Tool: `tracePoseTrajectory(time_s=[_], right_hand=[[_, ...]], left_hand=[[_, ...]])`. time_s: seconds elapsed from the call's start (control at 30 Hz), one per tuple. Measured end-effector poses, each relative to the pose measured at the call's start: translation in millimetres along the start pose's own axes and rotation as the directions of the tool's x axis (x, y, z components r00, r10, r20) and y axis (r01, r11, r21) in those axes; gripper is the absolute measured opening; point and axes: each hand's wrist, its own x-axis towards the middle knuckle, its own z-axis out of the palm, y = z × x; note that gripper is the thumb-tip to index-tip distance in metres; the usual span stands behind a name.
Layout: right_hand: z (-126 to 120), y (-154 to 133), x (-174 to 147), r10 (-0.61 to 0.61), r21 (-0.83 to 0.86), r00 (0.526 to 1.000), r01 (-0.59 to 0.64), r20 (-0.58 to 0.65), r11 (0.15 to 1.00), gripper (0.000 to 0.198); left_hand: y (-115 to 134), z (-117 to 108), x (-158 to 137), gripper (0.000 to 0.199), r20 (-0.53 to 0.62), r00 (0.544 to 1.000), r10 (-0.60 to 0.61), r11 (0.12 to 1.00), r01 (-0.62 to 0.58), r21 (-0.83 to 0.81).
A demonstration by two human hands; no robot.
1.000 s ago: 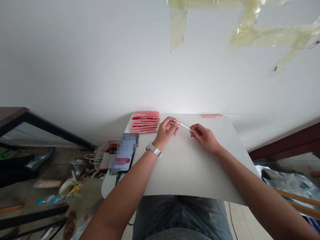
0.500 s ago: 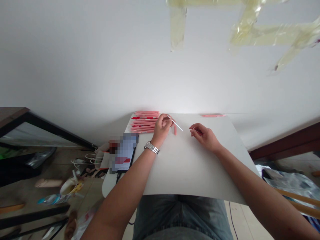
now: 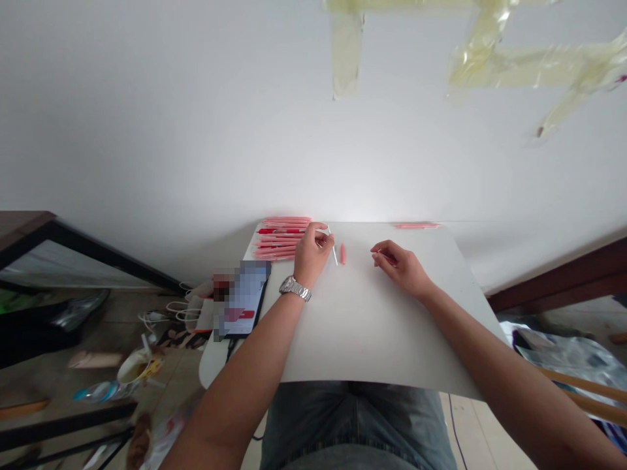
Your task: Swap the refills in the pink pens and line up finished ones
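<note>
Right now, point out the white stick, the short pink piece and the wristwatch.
White stick point(image 3: 335, 255), head view: its lower part.
Short pink piece point(image 3: 343, 254), head view: its middle.
Wristwatch point(image 3: 298, 288), head view: its metal band.

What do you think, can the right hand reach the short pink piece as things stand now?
Probably yes: the pink piece lies on the table close to the right hand, with nothing visible between them. That hand seems to pinch something thin, though, so its grip may not be free.
</note>
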Motion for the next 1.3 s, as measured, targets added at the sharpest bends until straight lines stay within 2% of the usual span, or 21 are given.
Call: tracePoseTrajectory(time_s=[0.23,0.5,1.07,1.3], right_hand=[[0.4,1.1,0.6,0.001,0.0,1.0,-0.001,0.002,1.0,0.03],[0.1,-0.9,0.3,0.014,-0.004,1.0,-0.014,0.008,1.0,0.028],[1.4,4.8,1.7,0.025,-0.014,1.0,-0.025,0.001,1.0,0.025],[0.9,6.4,2.1,0.019,-0.018,1.0,-0.019,0.002,1.0,0.026]], left_hand=[[0.2,0.0,-1.4,0.01,0.053,0.997,0.061,0.984,-0.069,0.167],[-2.6,0.5,-1.6,0.007,0.1,0.995,0.021,0.953,-0.05,0.3],[-7.2,2.7,0.3,0.005,0.13,0.992,0.001,0.941,-0.044,0.335],[-12.4,3.9,-0.1,0.007,0.126,0.991,0.04,0.945,-0.079,0.318]])
